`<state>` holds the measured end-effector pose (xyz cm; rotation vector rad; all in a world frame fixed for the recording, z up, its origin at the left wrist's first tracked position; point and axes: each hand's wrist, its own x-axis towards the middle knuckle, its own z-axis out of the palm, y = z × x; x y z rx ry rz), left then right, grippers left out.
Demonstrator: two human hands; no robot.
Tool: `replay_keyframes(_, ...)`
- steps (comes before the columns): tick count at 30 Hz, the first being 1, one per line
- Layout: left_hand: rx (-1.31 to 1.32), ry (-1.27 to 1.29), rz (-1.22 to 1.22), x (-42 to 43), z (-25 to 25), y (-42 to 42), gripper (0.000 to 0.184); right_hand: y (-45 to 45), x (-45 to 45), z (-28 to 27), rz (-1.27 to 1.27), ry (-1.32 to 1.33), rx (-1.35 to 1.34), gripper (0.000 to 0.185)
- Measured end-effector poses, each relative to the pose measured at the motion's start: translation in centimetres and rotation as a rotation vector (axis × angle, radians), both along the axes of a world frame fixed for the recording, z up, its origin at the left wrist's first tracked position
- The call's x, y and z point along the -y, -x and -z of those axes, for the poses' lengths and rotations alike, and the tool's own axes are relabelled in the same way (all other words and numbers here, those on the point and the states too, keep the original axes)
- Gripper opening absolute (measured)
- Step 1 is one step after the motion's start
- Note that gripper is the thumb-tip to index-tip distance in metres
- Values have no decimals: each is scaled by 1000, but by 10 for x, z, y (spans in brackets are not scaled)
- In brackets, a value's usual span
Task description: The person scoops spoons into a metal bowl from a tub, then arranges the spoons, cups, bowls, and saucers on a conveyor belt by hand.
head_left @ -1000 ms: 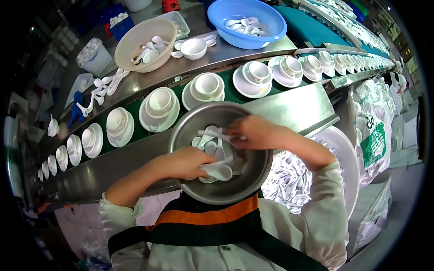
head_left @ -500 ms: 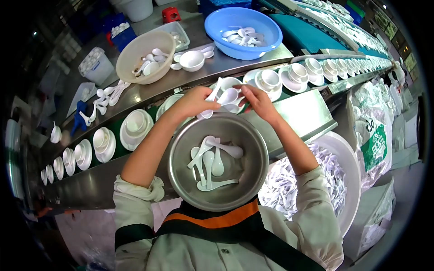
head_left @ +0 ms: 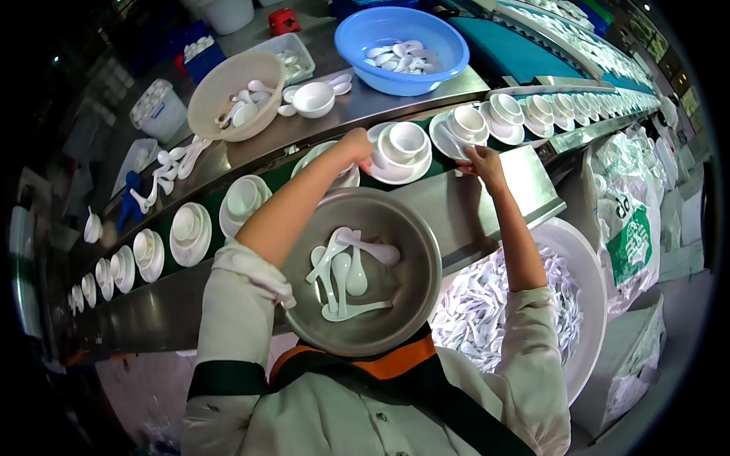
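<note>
My left hand [head_left: 357, 150] is curled above the belt, beside a plate [head_left: 346, 178] partly covered by my forearm. What lies inside its fingers is hidden. My right hand [head_left: 484, 167] has its fingers closed at the near rim of a white plate [head_left: 441, 137] bearing a small bowl [head_left: 467, 121]; whatever they pinch is too small to make out. Between the hands sits another plate with a stacked bowl [head_left: 403, 143]. Close to my body, a steel bowl [head_left: 420, 304] contains several white spoons [head_left: 356, 277].
Plates with bowls line the green belt [head_left: 209, 262]. Behind it stand a blue basin [head_left: 353, 68] and a cream basin [head_left: 205, 125], both containing spoons. A large white tub [head_left: 597, 304] of spoons is at lower right, below a metal ledge [head_left: 525, 186].
My hands have moved apart, the right one going right to a plate's rim. Spoons visible in my left hand earlier are out of sight. The tableware on the belt has shifted right.
</note>
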<state>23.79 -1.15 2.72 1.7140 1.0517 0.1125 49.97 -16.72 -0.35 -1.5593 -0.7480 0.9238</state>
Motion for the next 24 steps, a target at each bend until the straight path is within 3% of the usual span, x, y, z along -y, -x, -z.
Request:
replay_keyframes(2, -92, -231, 491, -29, 32, 8, 20, 16, 2, -12, -47, 87, 324, 43)
replay_keyframes(4, -95, -96, 382, -37, 45, 18, 20, 45, 9, -47, -136, 116, 733, 38)
replay_keyframes(5, -50, 104, 113, -40, 50, 25, 19, 58, 9, -59, -182, 83, 964, 34)
replay_keyframes(6, -194, -75, 172, -14, 14, 26, 22, 76, 10, -63, -208, -148, 1049, 24)
replay_keyframes(7, -200, -67, 162, -5, 2, 36, 22, 105, 17, -88, -319, -223, 973, 16)
replay_keyframes(9, -244, -320, 58, 5, -18, 48, 25, 152, 35, -107, -635, -396, 1021, 13)
replay_keyframes(10, -271, -411, 13, 11, -28, 54, 30, 171, 40, -98, -772, -362, 1253, 16)
replay_keyframes(12, 44, -1011, -97, 27, -21, 71, 30, 212, 53, -82, -1072, -31, 1695, 18)
replay_keyframes(16, 93, -724, 68, 99, -94, 108, 19, 220, 50, -58, -1195, -45, 1840, 17)
replay_keyframes(19, -321, -737, 285, 133, -92, 132, 24, 212, 47, -86, -1183, 38, 1639, 18)
replay_keyframes(20, -450, -714, 381, 138, -87, 135, 29, 205, 47, -104, -1157, -1, 1429, 18)
replay_keyframes(22, -454, -757, 354, 147, -69, 135, 44, 188, 44, -117, -969, -182, 1095, 16)
replay_keyframes(23, -509, -767, 366, 151, -70, 131, 50, 177, 42, -118, -965, -178, 1107, 16)
replay_keyframes(24, -500, -771, 364, 153, -70, 124, 50, 165, 37, -119, -723, -274, 1159, 14)
